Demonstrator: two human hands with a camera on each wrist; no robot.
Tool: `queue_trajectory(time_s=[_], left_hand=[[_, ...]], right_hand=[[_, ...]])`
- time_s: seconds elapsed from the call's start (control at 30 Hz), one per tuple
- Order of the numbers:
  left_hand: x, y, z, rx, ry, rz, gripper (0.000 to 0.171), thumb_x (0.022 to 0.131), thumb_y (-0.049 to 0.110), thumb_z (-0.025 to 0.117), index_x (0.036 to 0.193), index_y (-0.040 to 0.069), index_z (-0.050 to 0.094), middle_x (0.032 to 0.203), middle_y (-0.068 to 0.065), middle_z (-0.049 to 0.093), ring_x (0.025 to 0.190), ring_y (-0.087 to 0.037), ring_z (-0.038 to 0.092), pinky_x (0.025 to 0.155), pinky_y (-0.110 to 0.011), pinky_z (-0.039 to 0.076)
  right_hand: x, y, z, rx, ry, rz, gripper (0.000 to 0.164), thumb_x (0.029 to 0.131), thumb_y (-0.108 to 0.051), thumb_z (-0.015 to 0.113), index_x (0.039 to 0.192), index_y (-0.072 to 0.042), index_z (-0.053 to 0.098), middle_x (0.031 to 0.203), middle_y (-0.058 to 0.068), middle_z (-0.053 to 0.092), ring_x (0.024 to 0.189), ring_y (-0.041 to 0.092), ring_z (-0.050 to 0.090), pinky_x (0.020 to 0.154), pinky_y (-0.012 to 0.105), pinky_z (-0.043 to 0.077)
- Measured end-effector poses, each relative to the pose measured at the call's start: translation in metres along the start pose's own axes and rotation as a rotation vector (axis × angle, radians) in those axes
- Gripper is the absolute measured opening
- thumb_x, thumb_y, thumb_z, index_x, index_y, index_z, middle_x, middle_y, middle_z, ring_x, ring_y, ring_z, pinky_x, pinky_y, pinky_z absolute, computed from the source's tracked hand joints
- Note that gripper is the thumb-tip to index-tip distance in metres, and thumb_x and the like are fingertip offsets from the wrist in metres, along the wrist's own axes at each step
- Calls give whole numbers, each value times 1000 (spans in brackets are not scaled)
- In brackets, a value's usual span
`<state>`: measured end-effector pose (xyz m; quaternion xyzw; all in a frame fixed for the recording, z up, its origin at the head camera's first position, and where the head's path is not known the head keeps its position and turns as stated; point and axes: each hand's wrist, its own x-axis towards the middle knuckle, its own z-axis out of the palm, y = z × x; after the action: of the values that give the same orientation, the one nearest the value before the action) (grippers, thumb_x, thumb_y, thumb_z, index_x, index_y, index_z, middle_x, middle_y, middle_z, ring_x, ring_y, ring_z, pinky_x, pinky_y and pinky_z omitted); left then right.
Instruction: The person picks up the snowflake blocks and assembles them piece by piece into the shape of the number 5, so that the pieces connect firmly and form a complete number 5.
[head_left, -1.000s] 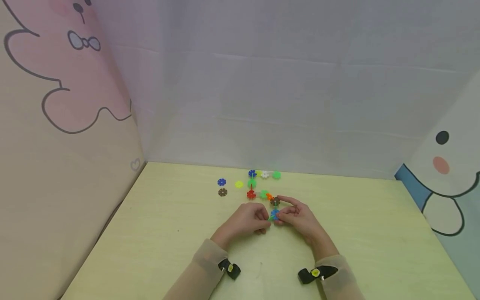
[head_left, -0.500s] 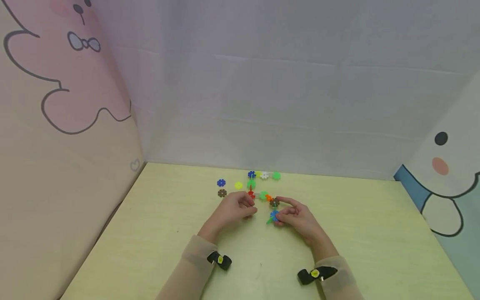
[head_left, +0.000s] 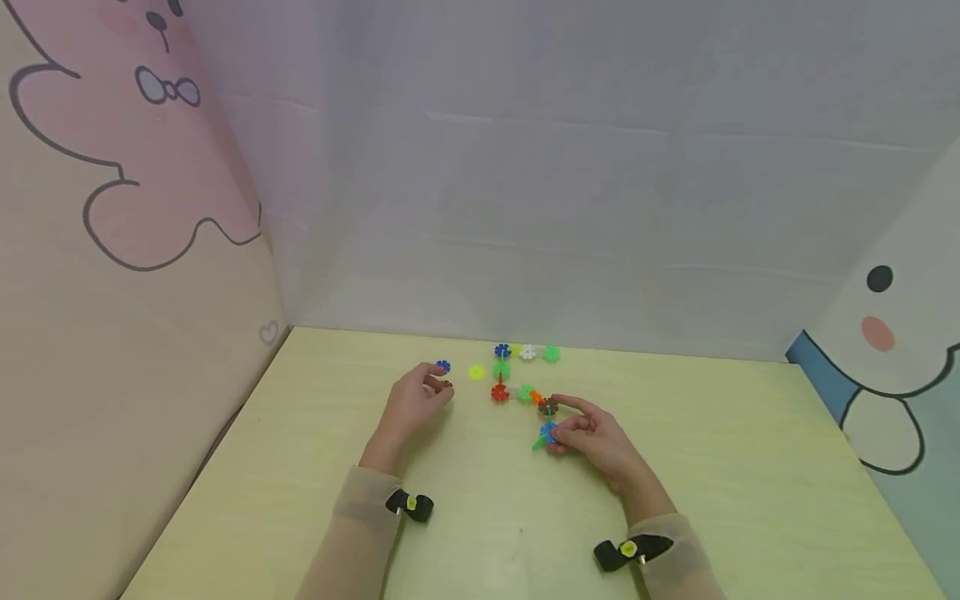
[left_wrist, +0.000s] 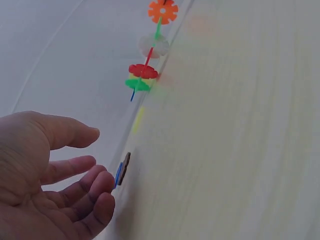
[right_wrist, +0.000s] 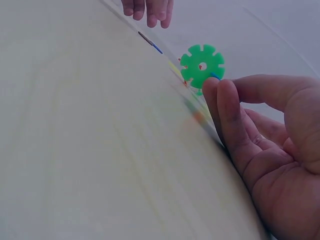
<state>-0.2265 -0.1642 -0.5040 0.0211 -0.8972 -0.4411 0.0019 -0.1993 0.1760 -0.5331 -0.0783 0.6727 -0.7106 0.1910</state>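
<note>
A chain of slotted, flower-shaped plastic discs lies on the table. At its near end my right hand (head_left: 596, 435) pinches a light blue disc (head_left: 548, 432) between thumb and fingers, and its index finger reaches to a brown disc (head_left: 548, 407). A green disc (right_wrist: 202, 60) slotted to the light blue one stands out in the right wrist view. My left hand (head_left: 411, 400) hovers at a loose brown disc (left_wrist: 125, 169) and a loose dark blue disc (head_left: 443, 366), its thumb and fingers apart with nothing between them. The fingers partly cover the brown disc in the head view.
A loose yellow disc (head_left: 476, 372) lies between my left hand and the chain. The chain runs back through a red disc (head_left: 500, 393) to a white disc (head_left: 528, 352) near the back wall (head_left: 480, 250). Printed side panels flank the table (head_left: 300, 500).
My left hand has left the chain's green end disc and moved left and away from me to the loose brown and dark blue discs. The right hand keeps its pinch on the light blue disc.
</note>
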Motion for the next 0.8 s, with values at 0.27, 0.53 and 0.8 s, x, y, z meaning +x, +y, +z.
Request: queue_trajectory(time_s=[0.27,0.53,0.8], left_hand=[[0,-18,-3,108,-105,-14,56,101,26,72,152,6,61,121,-14,66,104,-28,60,94,-50,54],[1,-25,-4,176,-127,75,42,100,16,72,140,3,69,114,-13,64,95,-24,55,85,-44,49],[1,-22,-3,139,-107,67,22,96,10,77,118,8,74,113,-12,65,97,-26,57,86,-45,49]], right_hand=[[0,1,2,12,-10,4,72,102,5,72,165,5,38,98,11,71,87,20,79,86,32,64],[2,3,2,20,16,25,73,102,7,71,166,3,36,101,12,69,85,19,78,85,32,64],[3,1,3,8,69,54,71,102,8,70,165,1,39,101,11,68,85,19,79,87,33,64]])
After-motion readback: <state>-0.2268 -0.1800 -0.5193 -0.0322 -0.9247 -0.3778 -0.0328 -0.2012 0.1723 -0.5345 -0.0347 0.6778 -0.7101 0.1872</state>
